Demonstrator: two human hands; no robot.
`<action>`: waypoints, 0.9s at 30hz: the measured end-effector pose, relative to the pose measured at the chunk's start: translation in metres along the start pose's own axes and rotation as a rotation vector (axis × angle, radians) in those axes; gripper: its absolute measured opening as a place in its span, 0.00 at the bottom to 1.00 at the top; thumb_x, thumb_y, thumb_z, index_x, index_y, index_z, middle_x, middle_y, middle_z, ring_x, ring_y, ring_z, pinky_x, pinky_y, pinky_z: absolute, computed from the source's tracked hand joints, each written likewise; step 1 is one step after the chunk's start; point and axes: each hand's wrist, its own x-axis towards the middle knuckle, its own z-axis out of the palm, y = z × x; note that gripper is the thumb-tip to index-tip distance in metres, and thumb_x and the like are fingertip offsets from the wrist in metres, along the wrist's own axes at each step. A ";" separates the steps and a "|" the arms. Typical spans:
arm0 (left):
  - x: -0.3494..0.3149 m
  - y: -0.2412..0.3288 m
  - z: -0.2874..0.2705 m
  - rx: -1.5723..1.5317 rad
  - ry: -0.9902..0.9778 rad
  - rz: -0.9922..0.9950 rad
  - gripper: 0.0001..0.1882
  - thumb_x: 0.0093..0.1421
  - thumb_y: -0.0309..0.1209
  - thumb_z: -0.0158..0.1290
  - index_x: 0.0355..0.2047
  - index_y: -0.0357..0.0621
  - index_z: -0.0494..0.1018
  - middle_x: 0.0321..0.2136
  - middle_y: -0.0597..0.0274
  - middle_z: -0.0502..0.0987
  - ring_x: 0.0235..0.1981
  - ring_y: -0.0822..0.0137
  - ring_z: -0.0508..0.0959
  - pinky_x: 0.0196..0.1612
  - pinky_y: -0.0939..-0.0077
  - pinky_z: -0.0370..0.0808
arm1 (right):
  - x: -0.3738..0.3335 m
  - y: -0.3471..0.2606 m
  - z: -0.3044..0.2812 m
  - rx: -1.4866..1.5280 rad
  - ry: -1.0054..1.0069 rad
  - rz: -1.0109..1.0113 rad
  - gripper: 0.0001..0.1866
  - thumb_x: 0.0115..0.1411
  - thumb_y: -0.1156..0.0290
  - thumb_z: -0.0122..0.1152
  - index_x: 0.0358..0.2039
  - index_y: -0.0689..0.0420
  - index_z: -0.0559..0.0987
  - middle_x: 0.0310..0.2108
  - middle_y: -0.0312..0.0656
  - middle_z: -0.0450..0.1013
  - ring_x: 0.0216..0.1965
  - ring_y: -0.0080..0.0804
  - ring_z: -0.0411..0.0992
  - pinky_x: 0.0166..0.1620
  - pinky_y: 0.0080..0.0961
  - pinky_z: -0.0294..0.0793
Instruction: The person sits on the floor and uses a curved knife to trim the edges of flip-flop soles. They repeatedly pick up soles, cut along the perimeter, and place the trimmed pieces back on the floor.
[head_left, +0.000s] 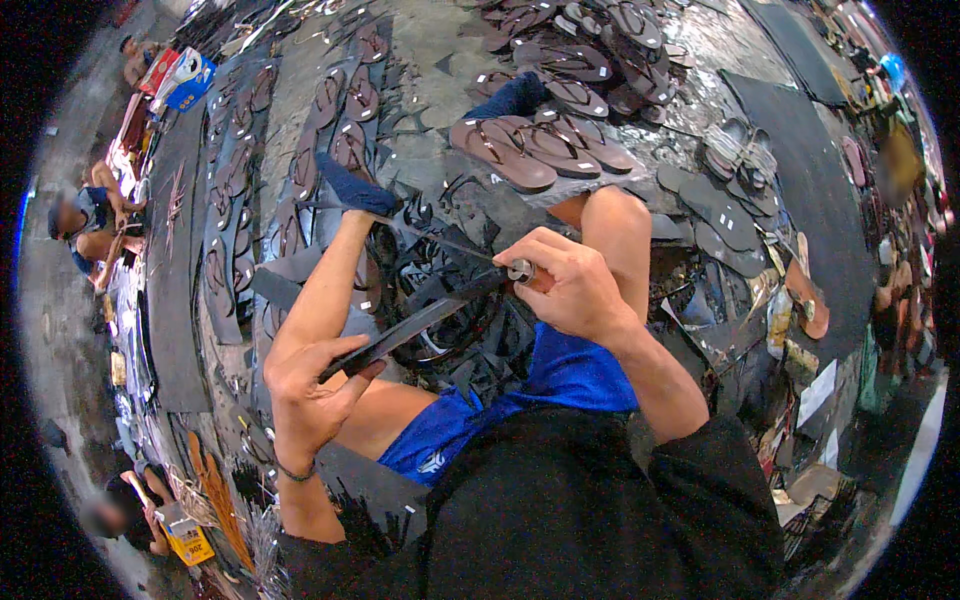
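Note:
My left hand grips the near end of a long, flat black rubber piece, thumb on one side and fingers on the other. The piece slants up to the right, above my lap. At its far end my right hand is closed around a tool with a round, silver-capped handle; its working end is hard to make out. From there a thin dark strip stretches up and left toward my foot in a dark blue sock. Black rubber offcuts lie between my legs.
Brown flip-flops lie on clear plastic beyond my right knee, with a larger sandal pile behind. Sandals in rows cover the left. Dark soles lie right. Other people sit at far left, near a blue box.

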 end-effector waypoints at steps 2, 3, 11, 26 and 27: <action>0.004 0.002 0.004 -0.131 0.086 -0.141 0.18 0.43 0.25 0.68 0.35 0.40 0.76 0.31 0.57 0.82 0.33 0.67 0.82 0.37 0.74 0.76 | -0.011 0.006 0.004 -0.060 0.060 0.034 0.09 0.50 0.71 0.65 0.34 0.50 0.79 0.30 0.36 0.74 0.31 0.39 0.76 0.33 0.33 0.77; 0.008 0.001 0.007 -0.205 0.120 -0.204 0.19 0.42 0.25 0.69 0.35 0.40 0.76 0.31 0.58 0.81 0.33 0.68 0.81 0.36 0.74 0.76 | -0.018 0.006 0.005 -0.019 0.072 0.050 0.11 0.50 0.69 0.66 0.36 0.50 0.79 0.32 0.37 0.74 0.30 0.40 0.76 0.32 0.32 0.77; -0.040 -0.023 -0.038 -0.480 0.348 -0.319 0.23 0.42 0.31 0.70 0.37 0.37 0.73 0.30 0.64 0.76 0.31 0.71 0.75 0.39 0.78 0.71 | -0.102 0.083 -0.088 0.884 0.691 0.669 0.20 0.65 0.56 0.52 0.53 0.50 0.65 0.35 0.38 0.71 0.25 0.22 0.71 0.22 0.20 0.71; 0.009 -0.006 0.013 -0.550 -0.007 -0.434 0.28 0.42 0.23 0.69 0.42 0.36 0.68 0.32 0.57 0.77 0.32 0.71 0.77 0.36 0.79 0.74 | -0.167 0.221 0.001 -0.066 0.510 0.967 0.21 0.56 0.51 0.59 0.30 0.60 0.81 0.21 0.47 0.76 0.23 0.36 0.74 0.30 0.33 0.71; 0.009 -0.001 0.004 -0.583 -0.028 -0.511 0.28 0.42 0.24 0.69 0.42 0.36 0.68 0.33 0.56 0.76 0.33 0.70 0.76 0.37 0.79 0.74 | -0.164 0.207 -0.006 -0.062 0.521 0.991 0.20 0.57 0.53 0.59 0.29 0.60 0.81 0.21 0.47 0.76 0.23 0.37 0.74 0.30 0.33 0.71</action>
